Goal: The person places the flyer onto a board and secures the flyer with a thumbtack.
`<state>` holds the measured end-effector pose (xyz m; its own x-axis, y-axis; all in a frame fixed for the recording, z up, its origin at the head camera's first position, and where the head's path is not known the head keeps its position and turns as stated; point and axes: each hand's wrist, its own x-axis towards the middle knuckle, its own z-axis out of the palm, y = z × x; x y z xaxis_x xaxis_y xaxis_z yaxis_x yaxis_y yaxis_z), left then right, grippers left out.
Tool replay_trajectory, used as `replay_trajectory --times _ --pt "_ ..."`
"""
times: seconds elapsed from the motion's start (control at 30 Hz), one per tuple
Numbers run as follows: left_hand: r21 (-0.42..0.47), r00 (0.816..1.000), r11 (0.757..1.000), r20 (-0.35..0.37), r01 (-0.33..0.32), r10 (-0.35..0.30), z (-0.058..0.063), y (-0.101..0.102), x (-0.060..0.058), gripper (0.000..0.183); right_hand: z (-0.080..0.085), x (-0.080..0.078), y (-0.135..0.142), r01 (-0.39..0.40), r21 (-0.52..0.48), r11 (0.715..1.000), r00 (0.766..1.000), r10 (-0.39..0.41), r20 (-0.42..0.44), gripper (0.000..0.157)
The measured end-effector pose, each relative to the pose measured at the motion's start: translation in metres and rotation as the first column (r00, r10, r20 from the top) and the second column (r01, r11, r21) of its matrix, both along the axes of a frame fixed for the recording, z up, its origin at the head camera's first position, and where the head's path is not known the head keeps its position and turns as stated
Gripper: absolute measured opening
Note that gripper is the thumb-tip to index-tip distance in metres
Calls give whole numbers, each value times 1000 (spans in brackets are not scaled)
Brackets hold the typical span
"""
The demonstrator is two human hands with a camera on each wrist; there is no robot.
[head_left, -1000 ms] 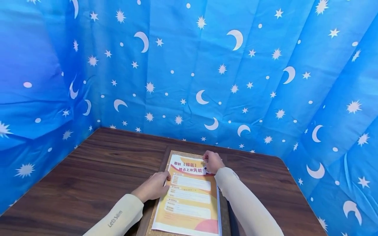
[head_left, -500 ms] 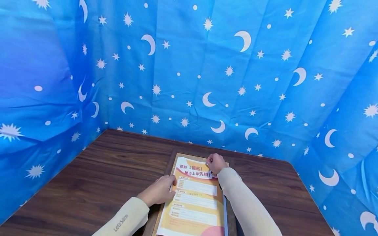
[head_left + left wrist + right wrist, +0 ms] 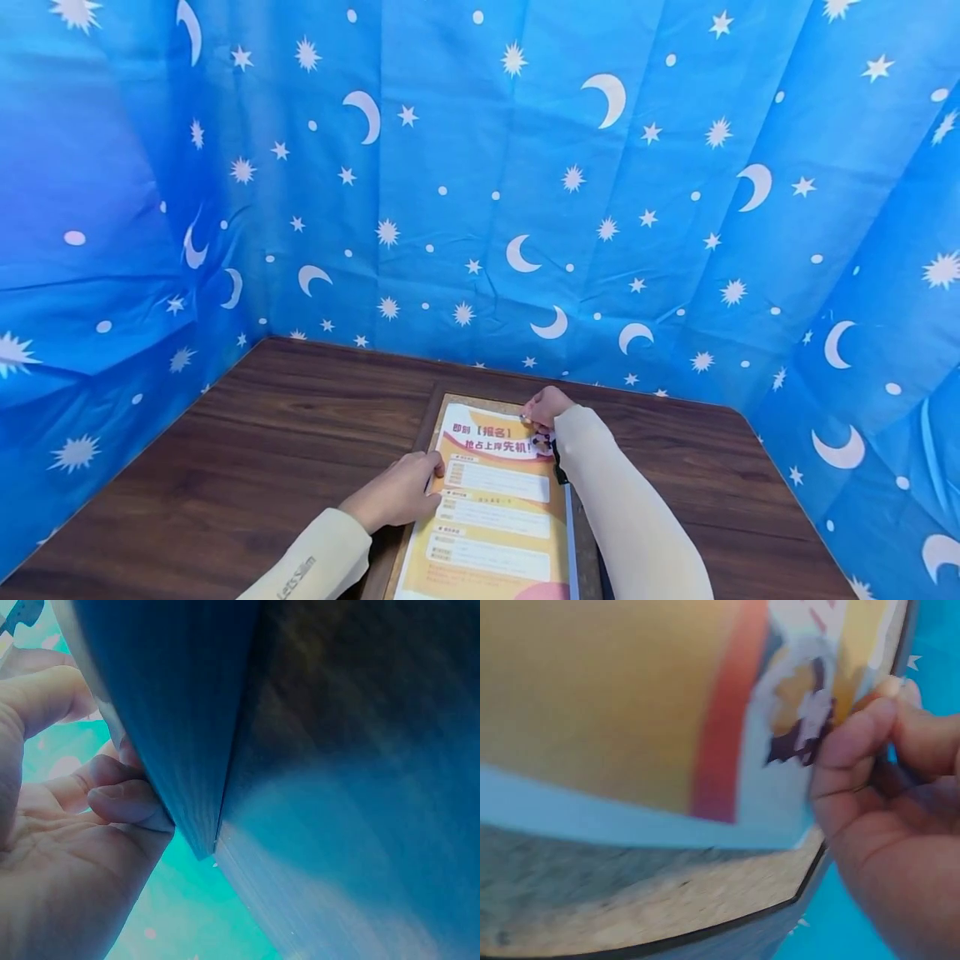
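Note:
A yellow and white printed poster (image 3: 491, 508) lies on a cork board (image 3: 495, 403) with a dark wooden frame (image 3: 422, 442). At the poster's left edge is my left hand (image 3: 396, 493), its thumb and forefinger curled at the paper's margin. The left wrist view shows that hand's fingers (image 3: 124, 802) against the frame's side. Over the poster's upper right corner, my right hand (image 3: 549, 406) pinches a small pale thing (image 3: 892, 685) between thumb and forefinger. The fingertips hide most of it, so its kind is unclear. A printed cartoon figure (image 3: 799, 720) shows beside the right fingers.
The board sits on a dark wood-grain table (image 3: 322, 417). Blue cloth (image 3: 450, 167) with white moons and stars hangs behind and on both sides. A black strap (image 3: 560, 463) shows below the right wrist. Cork (image 3: 705, 900) is exposed past the poster's edge.
The head view has shifted slightly. My right hand has turned a little at the poster's upper right corner, and a black strap now shows under its wrist. The left hand stays at the left edge.

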<state>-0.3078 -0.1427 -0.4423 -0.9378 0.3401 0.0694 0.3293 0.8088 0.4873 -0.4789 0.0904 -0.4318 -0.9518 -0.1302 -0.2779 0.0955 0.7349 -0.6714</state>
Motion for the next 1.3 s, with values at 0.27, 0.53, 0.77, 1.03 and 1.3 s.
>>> replay_trajectory --times 0.27,0.53,0.77,1.03,1.3 --pt "25 1000 1000 24 14 -14 2 0 0 24 1 -8 -10 -36 196 980 999 40 -19 17" --pt "28 1000 999 24 15 -16 4 0 -1 24 -1 -14 -19 -25 321 947 998 40 -41 24" --pt "30 1000 999 17 17 -17 1 -1 -2 24 -1 -8 -19 20 233 972 999 -13 -30 20" --pt "44 999 998 19 37 -38 0 -4 -1 25 2 3 -18 -33 242 970 997 50 -63 13" --pt "34 1000 999 16 17 -18 0 -4 -1 25 5 7 -18 11 150 989 999 -4 -44 17"
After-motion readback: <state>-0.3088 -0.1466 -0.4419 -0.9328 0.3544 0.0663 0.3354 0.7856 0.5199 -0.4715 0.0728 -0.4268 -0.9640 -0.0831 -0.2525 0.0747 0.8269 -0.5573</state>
